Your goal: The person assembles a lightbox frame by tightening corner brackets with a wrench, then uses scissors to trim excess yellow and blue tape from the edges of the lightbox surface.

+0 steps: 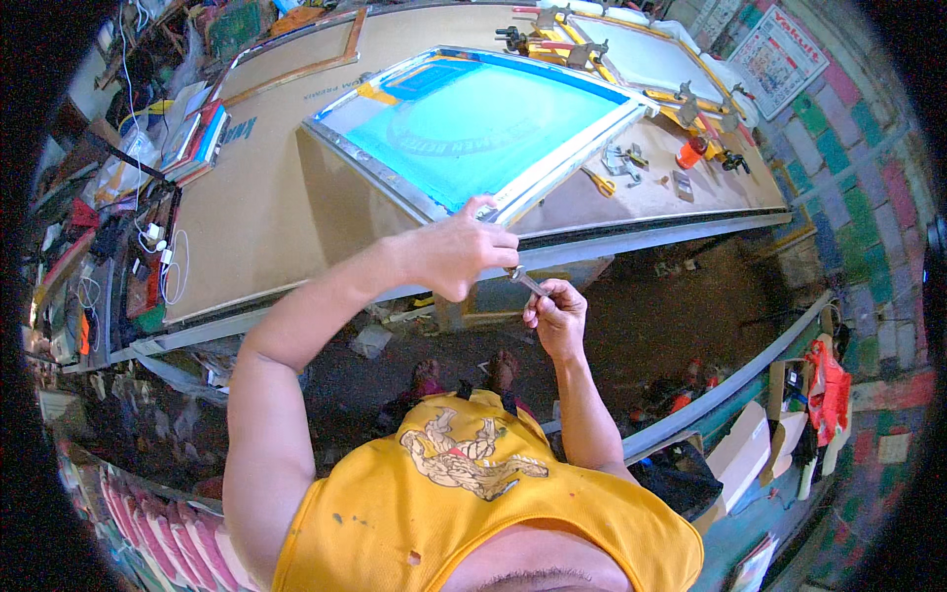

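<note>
The tabletop covered with brown board is crowded around my work: beyond it, toward the far right, a white-meshed screen lies ringed by dark metal clamps, and nearer, just right of my work, sit loose grey metal fittings, a pair of yellow-handled scissors and a small round orange-red container whose contents I cannot make out. On the left side a stack of coloured books and some white cables take up the edge, while a bare brown wooden frame lies farther back. At my lower right, a crumpled red cloth hangs beside cut cardboard pieces. In the middle lies the blue-meshed screen in a pale metal frame, its near corner pointing at me. My left hand is curled over that corner, though I cannot tell what its fingers grip; my right hand pinches a slim silver metal tool, which slants up toward the left one
</note>
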